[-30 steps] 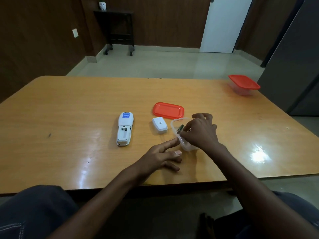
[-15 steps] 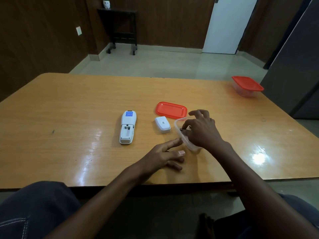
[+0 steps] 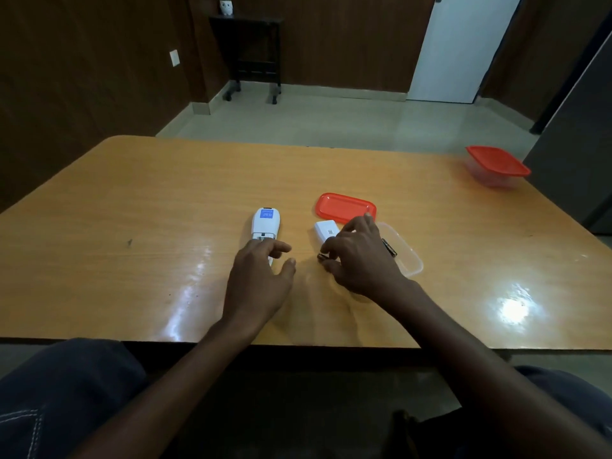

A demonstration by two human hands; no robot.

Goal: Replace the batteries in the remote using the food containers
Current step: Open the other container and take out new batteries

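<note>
white and lying face down on the wooden desk (image 3: 139, 207), the remote (image 3: 265, 226) is being touched at its near end by the left hand (image 3: 260, 279), whose grip is loose with fingers relaxed. the right hand (image 3: 359, 256) is pinching a battery (image 3: 323, 257) just beside the battery cover (image 3: 327, 230), while another battery (image 3: 389, 247) is lying in the clear container (image 3: 409, 256) near the red lid (image 3: 344, 207).

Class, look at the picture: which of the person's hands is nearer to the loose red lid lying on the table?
The right hand. Its raised fingertip reaches the near edge of the red lid. The left hand lies further off to the left, over the near end of the remote.
</note>
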